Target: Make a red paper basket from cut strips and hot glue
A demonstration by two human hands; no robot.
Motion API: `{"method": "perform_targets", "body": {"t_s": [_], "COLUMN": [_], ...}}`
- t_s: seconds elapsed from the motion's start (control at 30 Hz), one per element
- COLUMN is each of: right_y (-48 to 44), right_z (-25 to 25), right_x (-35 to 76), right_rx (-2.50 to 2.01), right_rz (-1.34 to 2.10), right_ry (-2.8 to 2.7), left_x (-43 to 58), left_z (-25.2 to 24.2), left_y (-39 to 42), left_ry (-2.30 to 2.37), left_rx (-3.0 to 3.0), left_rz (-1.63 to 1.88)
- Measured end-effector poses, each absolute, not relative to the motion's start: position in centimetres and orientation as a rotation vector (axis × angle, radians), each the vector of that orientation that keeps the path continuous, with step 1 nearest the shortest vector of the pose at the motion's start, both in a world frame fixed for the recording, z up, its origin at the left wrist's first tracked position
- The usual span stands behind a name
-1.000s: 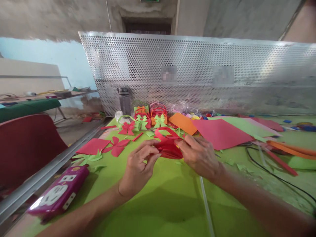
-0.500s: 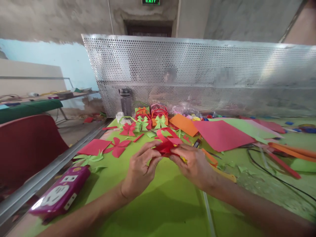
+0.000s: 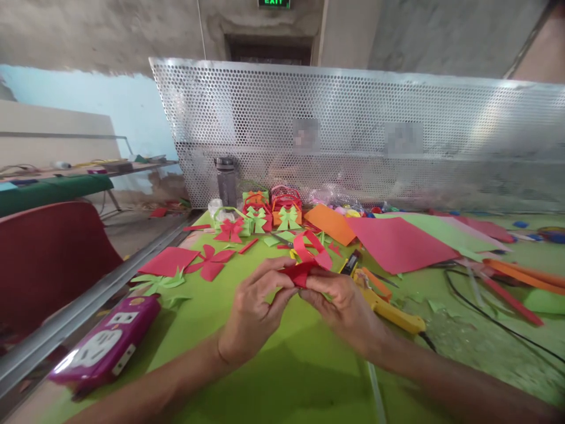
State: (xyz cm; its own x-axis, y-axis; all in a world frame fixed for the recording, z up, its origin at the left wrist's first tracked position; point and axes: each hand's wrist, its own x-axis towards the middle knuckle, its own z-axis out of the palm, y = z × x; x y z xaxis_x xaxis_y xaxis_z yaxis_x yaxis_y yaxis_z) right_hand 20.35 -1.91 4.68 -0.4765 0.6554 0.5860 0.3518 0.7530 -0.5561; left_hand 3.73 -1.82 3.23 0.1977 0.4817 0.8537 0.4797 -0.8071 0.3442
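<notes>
Both hands meet over the green tabletop around a small folded red paper piece (image 3: 298, 274). My left hand (image 3: 255, 303) pinches its left end between thumb and fingers. At the right end, the thumb and fingers of my right hand (image 3: 342, 303) are closed on it too. A red paper loop (image 3: 304, 241) curves up just behind; whether it joins the held piece I cannot tell. Close behind the right hand lies a yellow glue gun (image 3: 397, 312) with a dark nozzle. Scissors (image 3: 282, 239) are partly hidden behind the red loop.
Small paper baskets with bows (image 3: 286, 218) stand at the back beside a grey bottle (image 3: 226, 182). Red sheets (image 3: 397, 241) and an orange sheet (image 3: 329, 222) lie at back right. A purple power strip (image 3: 108, 344) sits front left; a black cable (image 3: 494, 312) crosses the right. A perforated metal panel (image 3: 353, 112) closes the rear.
The red piece has turned and dipped slightly between my fingers, both hands still pinching it. The red loop behind stands more upright. More of the glue gun and scissors shows.
</notes>
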Motion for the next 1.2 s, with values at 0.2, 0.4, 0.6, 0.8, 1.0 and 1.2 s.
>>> {"method": "perform_targets", "body": {"t_s": [0.2,0.4,0.6,0.8,1.0,1.2], "right_y": [-2.0,-2.1,-2.4,-2.6,-2.5,-3.0], "right_z": [4.7,4.3,4.4,4.2,3.6,4.3], "right_x": [20.4,20.4,20.3,19.9,19.5,19.9], "right_rx": [-0.713,-0.765,-0.761,-0.751,-0.705,-0.676], "right_rz": [0.561,0.674,0.575,0.78,0.961,0.708], "right_ry": [-2.08,-1.969,-1.923,-1.913,-1.895,-2.014], "left_x": [3.7,3.7,3.6,3.8,4.1,4.5], "left_z": [3.3,2.9,2.5,2.6,1.9,2.3], "left_y": [-1.8,-1.6,-1.1,-1.2,-1.3,-1.3], "left_ry": [1.02,0.999,1.015,0.962,0.943,0.679], "left_rx": [2.41,2.376,2.234,2.286,2.125,1.836], "left_rz": [1.775,1.743,1.444,1.247,1.309,1.252]}}
